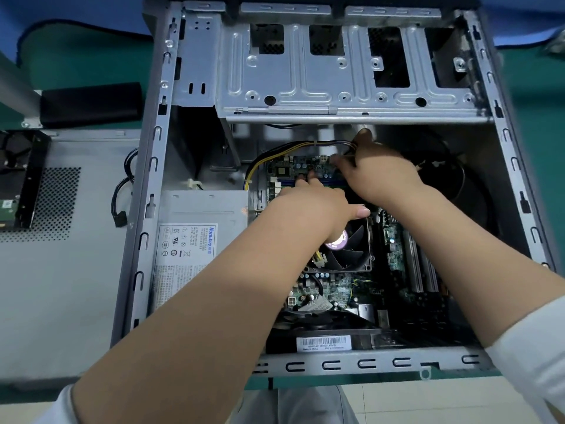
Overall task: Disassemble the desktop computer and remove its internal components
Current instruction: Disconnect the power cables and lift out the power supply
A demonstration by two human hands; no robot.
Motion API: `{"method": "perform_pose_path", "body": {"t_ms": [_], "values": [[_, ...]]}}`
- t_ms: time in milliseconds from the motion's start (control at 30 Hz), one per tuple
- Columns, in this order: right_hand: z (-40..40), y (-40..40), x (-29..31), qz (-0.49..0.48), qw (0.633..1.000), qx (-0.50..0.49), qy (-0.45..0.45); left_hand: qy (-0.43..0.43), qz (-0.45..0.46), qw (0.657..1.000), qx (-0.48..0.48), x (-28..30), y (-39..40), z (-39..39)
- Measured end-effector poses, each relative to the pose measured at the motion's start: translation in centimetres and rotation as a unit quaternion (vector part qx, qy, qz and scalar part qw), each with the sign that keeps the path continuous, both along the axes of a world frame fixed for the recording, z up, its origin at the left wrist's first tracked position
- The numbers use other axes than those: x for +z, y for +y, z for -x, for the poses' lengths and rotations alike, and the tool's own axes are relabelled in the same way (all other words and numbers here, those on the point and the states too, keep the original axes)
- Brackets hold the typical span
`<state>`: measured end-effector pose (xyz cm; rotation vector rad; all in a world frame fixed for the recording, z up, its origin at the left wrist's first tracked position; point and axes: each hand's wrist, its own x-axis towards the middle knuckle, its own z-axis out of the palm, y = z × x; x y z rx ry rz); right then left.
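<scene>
the right hand [377, 171] reaches deep into the open computer case [159, 166], its fingers curled round the bundle of power cables [305, 145] where it meets the far edge of the motherboard [330, 292]; whether it pinches the plug or only the wires is hidden behind the knuckles. the left hand [315, 203] lies just beside it, fingers stretched forward and pressing on the board near the blue memory slots [305, 182], thumb out to the side, gripping nothing.

below the hands sits the cpu cooler fan [348, 246], and to the left the power supply [195, 240] in its corner. the empty drive cage [336, 71] spans the far end of the case. outside, on the green mat [91, 62], rests the removed side panel [61, 270] with a hard drive [12, 179] at its far left end.

the cable bundle looks soft and springy, but its plug is probably latched and stiff in the socket. best taken at the plastic plug body, not the wires, squeezing the clip while the other hand braces the board, which is thin, flexes, and carries fragile parts. the case edges look like sharp sheet metal.
</scene>
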<state>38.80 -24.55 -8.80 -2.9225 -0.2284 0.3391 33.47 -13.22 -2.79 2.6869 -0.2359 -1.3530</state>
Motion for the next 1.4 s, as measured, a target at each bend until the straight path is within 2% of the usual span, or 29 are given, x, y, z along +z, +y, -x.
{"method": "perform_pose_path", "body": {"t_ms": [100, 200, 300, 567, 700, 900, 1033, 1233, 1400], "values": [[0.08, 0.26, -0.06, 0.020, 1.000, -0.007, -0.018, 0.000, 0.001, 1.000, -0.001, 0.00, 0.03, -0.01], [-0.19, 0.33, -0.02, -0.018, 0.999, -0.044, 0.002, -0.004, -0.001, 1.000, -0.004, 0.04, -0.03, 0.04], [-0.09, 0.40, 0.00, -0.022, 0.999, -0.021, 0.011, -0.004, -0.002, 1.000, -0.004, 0.09, 0.00, 0.06], [0.20, 0.29, 0.21, 0.071, 0.994, 0.038, -0.069, -0.002, 0.000, 1.000, -0.001, 0.15, -0.01, 0.12], [0.17, 0.56, 0.08, 0.061, 0.997, 0.007, -0.037, -0.006, 0.001, 1.000, -0.003, 0.12, 0.00, 0.13], [0.36, 0.60, 0.14, 0.075, 0.995, 0.044, -0.055, -0.009, -0.008, 1.000, -0.009, 0.06, -0.14, 0.04], [-0.13, 0.55, 0.12, 0.038, 0.999, 0.001, 0.007, -0.011, -0.003, 1.000, -0.010, 0.11, -0.08, 0.13], [0.14, 0.45, -0.08, 0.042, 0.998, 0.035, -0.023, -0.010, -0.009, 1.000, -0.017, -0.05, -0.17, -0.08], [-0.53, -0.24, 0.40, 0.018, 0.999, 0.018, 0.046, -0.008, -0.012, 1.000, -0.018, 0.02, -0.23, -0.04]]}}
